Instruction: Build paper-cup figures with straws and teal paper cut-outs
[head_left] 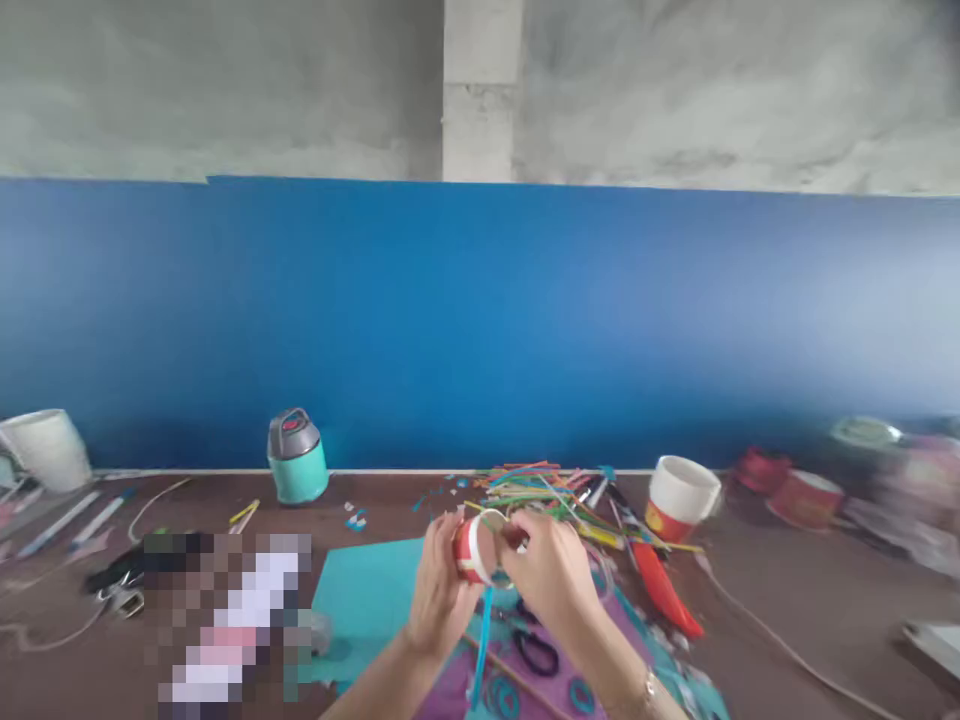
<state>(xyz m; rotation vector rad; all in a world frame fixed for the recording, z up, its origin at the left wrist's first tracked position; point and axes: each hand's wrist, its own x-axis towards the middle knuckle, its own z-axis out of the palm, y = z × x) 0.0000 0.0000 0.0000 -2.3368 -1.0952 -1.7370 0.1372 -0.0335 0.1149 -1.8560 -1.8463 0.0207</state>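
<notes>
My left hand (441,580) is wrapped round a small red and white cup-like piece (466,550), its round opening tilted toward the right. My right hand (553,568) is closed, with its fingertips at the opening; whatever they pinch is hidden. A blue strip (483,645) hangs below the piece, between my forearms. Under my hands lie black-handled scissors (536,652) and blue paper coils (502,697) on a purple sheet (450,695). A light-blue sheet (364,590) lies left of my left hand.
Colourful strips (525,485) are heaped behind my hands. To the right are a white mug (682,490), a red cutter-like tool (666,592) and a cable (787,650). A turquoise jar (298,470) stands at the back left, a white cup (52,450) farther left. A blue wall panel (450,320) rises behind.
</notes>
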